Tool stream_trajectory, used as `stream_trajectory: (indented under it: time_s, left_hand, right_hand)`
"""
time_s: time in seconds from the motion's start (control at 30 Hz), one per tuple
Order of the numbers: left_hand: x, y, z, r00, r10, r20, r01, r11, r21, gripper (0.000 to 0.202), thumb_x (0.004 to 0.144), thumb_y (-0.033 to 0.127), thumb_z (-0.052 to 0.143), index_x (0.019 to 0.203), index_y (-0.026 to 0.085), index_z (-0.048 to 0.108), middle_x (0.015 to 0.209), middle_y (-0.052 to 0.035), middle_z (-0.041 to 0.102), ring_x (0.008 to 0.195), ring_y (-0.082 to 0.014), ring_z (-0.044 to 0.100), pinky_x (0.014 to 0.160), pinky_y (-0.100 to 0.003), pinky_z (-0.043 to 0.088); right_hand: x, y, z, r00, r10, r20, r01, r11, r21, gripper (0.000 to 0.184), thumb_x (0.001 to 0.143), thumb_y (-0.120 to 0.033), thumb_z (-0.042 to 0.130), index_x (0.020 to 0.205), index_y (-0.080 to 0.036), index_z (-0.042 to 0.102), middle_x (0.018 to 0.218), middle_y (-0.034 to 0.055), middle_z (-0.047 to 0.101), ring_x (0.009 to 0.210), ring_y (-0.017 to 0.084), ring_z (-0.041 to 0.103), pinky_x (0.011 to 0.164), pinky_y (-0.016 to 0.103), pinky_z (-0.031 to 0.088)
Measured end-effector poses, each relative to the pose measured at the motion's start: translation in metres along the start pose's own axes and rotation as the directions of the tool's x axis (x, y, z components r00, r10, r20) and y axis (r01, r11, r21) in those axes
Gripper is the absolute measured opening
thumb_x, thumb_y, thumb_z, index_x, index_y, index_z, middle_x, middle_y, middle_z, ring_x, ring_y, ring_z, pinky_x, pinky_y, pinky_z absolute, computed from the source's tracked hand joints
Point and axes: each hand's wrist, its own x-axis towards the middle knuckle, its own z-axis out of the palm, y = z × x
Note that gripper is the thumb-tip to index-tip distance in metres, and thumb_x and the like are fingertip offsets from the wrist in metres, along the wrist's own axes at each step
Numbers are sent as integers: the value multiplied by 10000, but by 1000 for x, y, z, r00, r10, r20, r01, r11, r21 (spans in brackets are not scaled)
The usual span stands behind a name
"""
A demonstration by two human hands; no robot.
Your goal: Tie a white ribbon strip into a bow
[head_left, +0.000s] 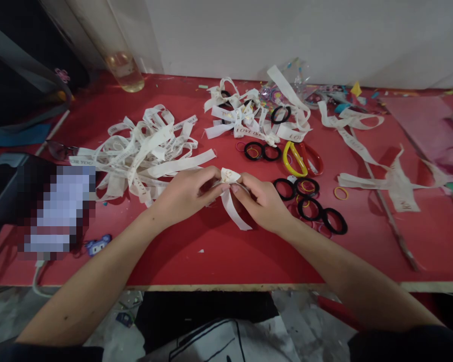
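Between my two hands is a white printed ribbon (237,210), folded at the top with one tail hanging down over the red table. My left hand (191,188) pinches its left side between thumb and fingers. From the right, my right hand (262,201) pinches the other side. Left of my hands lies a loose heap of lettered white ribbons (147,151). Just right of my right hand are several black hair ties (310,207), with small coloured rubber bands among them. Ribbon bows with black hair ties (243,118) lie behind my hands.
Red-and-yellow-handled scissors (296,160) lie beyond my right hand. More ribbon (402,186) and a thin stick (392,226) are at right. A blurred phone (62,208) with a cable and a small blue trinket (98,245) sit at left. A glass of yellowish liquid (126,73) stands at the back.
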Motion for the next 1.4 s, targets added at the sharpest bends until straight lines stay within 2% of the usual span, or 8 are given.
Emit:
stream_trajectory:
  time_s: [0.7,1.13,1.27,1.4]
  left_hand:
    - [-1,1,-1,1000,5,9,-5,999,36,205,916,362,515,830,180,549,698,21,594,632,-115,521,584,-229,340]
    - [-2,0,-1,1000,22,-7,-22,999,44,229,917,357,519,773,182,496,654,40,533,595,-100,479,564,-226,328]
    - [-2,1,-1,999,36,-22,-35,999,34,207,916,347,528,791,183,512,648,47,538,586,-92,486,560,-214,339]
    - [-2,0,-1,997,38,-61,-37,999,11,161,912,327,546,838,185,560,676,49,581,590,-79,511,569,-189,365]
  right_hand:
    - [0,-1,1,1000,-12,0,12,999,-37,195,951,-297,424,776,-210,415,589,-56,434,486,83,374,495,228,287]
    - [-1,-1,1,1000,-15,-4,15,999,-33,202,951,-289,429,766,-209,409,599,-57,435,498,81,388,497,222,287]
    - [-1,0,1,1000,-19,-13,19,999,-27,198,958,-299,434,785,-205,441,605,-53,463,506,80,411,497,220,288]
    - [-2,-2,0,999,-24,-25,24,1000,12,159,968,-308,437,881,-202,516,614,-48,526,522,82,473,519,213,331]
